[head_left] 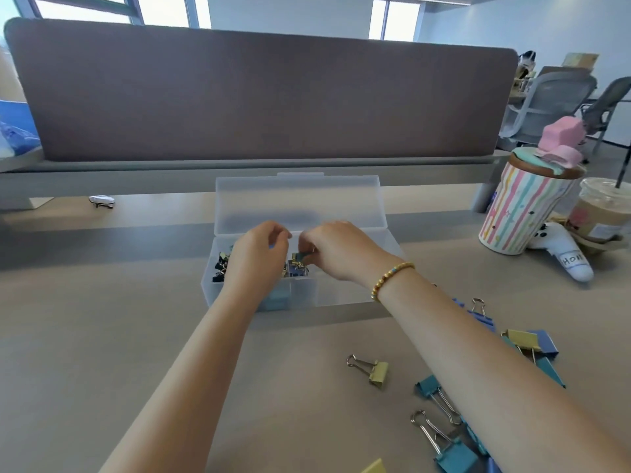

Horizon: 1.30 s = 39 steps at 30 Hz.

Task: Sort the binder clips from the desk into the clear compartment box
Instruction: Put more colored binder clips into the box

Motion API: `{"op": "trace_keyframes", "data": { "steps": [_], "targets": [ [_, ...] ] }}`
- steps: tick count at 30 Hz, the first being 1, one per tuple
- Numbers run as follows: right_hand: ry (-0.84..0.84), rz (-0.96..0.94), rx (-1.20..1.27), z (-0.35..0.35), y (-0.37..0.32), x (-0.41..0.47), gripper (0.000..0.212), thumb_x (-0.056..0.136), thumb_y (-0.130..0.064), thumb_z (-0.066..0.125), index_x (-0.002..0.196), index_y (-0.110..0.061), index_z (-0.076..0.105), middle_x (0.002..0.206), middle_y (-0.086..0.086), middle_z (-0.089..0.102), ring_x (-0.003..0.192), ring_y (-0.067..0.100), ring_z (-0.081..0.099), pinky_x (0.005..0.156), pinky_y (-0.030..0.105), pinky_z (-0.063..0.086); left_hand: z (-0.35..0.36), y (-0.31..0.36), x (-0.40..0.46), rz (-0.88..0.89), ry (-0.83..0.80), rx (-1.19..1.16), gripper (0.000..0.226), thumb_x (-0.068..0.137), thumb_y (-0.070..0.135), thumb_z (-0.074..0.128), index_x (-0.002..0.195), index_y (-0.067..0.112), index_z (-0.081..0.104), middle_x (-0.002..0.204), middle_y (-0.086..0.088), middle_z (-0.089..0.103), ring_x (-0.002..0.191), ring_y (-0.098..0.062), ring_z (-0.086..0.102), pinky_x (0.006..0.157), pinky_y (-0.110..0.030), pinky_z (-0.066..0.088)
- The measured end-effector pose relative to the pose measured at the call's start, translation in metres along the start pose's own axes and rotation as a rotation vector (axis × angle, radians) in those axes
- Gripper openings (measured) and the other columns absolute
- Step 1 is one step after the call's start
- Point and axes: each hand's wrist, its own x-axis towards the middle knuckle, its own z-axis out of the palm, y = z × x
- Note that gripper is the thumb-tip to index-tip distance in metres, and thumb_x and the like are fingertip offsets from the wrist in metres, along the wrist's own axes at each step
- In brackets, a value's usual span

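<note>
Behind the pale wooden table (102,336) runs a brown fabric divider panel (259,93), and the clear plastic compartment box (345,291) sits open before it. Both hands hover over the box's left half. The right hand (336,250) pinches a small teal binder clip (302,257) directly above the middle compartment, so the drop looks to be straight down. The left hand (257,257) has curled fingers over the left compartments; whether it holds anything I cannot tell. Loose blue and yellow binder clips (440,404) lie on the table near the right forearm, well apart from the box, nearer the right hand, handles pointing mostly away to the left.
</note>
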Motion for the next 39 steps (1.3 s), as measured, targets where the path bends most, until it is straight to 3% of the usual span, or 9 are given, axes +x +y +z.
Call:
{"op": "trace_keyframes", "data": {
  "steps": [8, 10, 13, 15, 18, 21, 26, 36, 39],
  "targets": [
    [0.124, 0.214, 0.439, -0.018, 0.017, -0.045, 0.025, 0.095, -0.022, 0.050, 0.101, -0.010, 0.071, 0.101, 0.004, 0.070, 0.095, 0.018, 0.062, 0.083, 0.030, 0.048, -0.007, 0.025, -0.016, 0.162, -0.027, 0.123, 0.014, 0.092, 0.016, 0.051, 0.092, 0.013, 0.064, 0.077, 0.001, 0.062, 0.075, -0.018, 0.057, 0.070, -0.030, 0.046],
    [0.161, 0.284, 0.448, -0.026, 0.030, -0.069, 0.023, 0.096, -0.022, 0.048, 0.100, -0.012, 0.069, 0.095, -0.001, 0.067, 0.086, 0.011, 0.060, 0.071, 0.023, 0.046, -0.009, 0.042, -0.024, 0.201, -0.225, 0.082, 0.009, 0.089, 0.017, 0.056, 0.084, 0.018, 0.063, 0.072, 0.004, 0.062, 0.069, -0.014, 0.056, 0.072, -0.028, 0.045],
    [0.027, 0.397, 0.398, -0.033, 0.053, -0.099, 0.014, 0.094, -0.023, 0.052, 0.096, -0.018, 0.065, 0.087, -0.007, 0.060, 0.075, 0.006, 0.054, 0.060, 0.017, 0.039, -0.012, 0.065, -0.040, 0.229, -0.768, 0.228, 0.004, 0.087, 0.024, 0.061, 0.088, 0.028, 0.063, 0.077, 0.011, 0.063, 0.072, -0.004, 0.057, 0.074, -0.022, 0.046],
    [-0.156, 0.448, 0.339, -0.033, 0.064, -0.111, 0.006, 0.091, -0.021, 0.057, 0.095, -0.020, 0.062, 0.084, -0.009, 0.056, 0.082, 0.011, 0.054, 0.063, 0.021, 0.040, -0.004, 0.076, -0.050, 0.291, -1.022, 0.436, 0.016, 0.085, 0.033, 0.064, 0.101, 0.034, 0.063, 0.088, 0.011, 0.062, 0.081, -0.005, 0.057, 0.079, -0.021, 0.045],
    [-0.310, 0.465, 0.240, -0.025, 0.068, -0.119, 0.017, 0.089, -0.022, 0.060, 0.105, -0.020, 0.062, 0.097, -0.006, 0.053, 0.100, 0.016, 0.049, 0.080, 0.026, 0.040, 0.020, 0.080, -0.065, 0.283, -1.166, 0.651, 0.042, 0.080, 0.040, 0.067, 0.119, 0.033, 0.054, 0.111, 0.006, 0.055, 0.102, -0.013, 0.054, 0.093, -0.030, 0.046],
    [-0.355, 0.431, 0.087, -0.019, 0.068, -0.119, 0.033, 0.087, -0.029, 0.060, 0.119, -0.022, 0.058, 0.118, 0.003, 0.049, 0.119, 0.021, 0.036, 0.094, 0.032, 0.035, 0.036, 0.075, -0.071, 0.249, -1.155, 0.751, 0.056, 0.077, 0.041, 0.071, 0.124, 0.026, 0.046, 0.123, 0.003, 0.047, 0.110, -0.019, 0.049, 0.097, -0.033, 0.043],
    [-0.424, 0.486, -0.004, -0.022, 0.078, -0.122, 0.040, 0.087, -0.031, 0.061, 0.124, -0.016, 0.056, 0.127, 0.007, 0.049, 0.124, 0.026, 0.035, 0.099, 0.036, 0.038, 0.042, 0.070, -0.075, 0.239, -1.096, 0.710, 0.039, 0.084, 0.038, 0.064, 0.117, 0.018, 0.056, 0.121, 0.001, 0.055, 0.101, -0.017, 0.051, 0.089, -0.028, 0.044],
    [-0.479, 0.363, 0.366, -0.021, 0.079, -0.127, 0.026, 0.089, -0.023, 0.061, 0.114, -0.020, 0.059, 0.095, -0.011, 0.056, 0.088, 0.008, 0.054, 0.073, 0.019, 0.046, 0.052, 0.061, -0.070, 0.213, -0.890, 0.587, 0.027, 0.088, 0.032, 0.059, 0.105, 0.011, 0.060, 0.104, -0.004, 0.057, 0.090, -0.014, 0.047, 0.077, -0.022, 0.037],
    [-0.302, 0.465, 0.494, -0.035, 0.092, -0.133, 0.023, 0.092, -0.015, 0.055, 0.115, -0.015, 0.059, 0.102, -0.005, 0.057, 0.093, 0.011, 0.056, 0.078, 0.021, 0.043, 0.048, 0.058, -0.065, 0.198, -0.866, 0.568, 0.018, 0.088, 0.033, 0.059, 0.094, 0.016, 0.055, 0.089, 0.003, 0.051, 0.081, -0.011, 0.047, 0.063, -0.016, 0.034]
  ]
}}
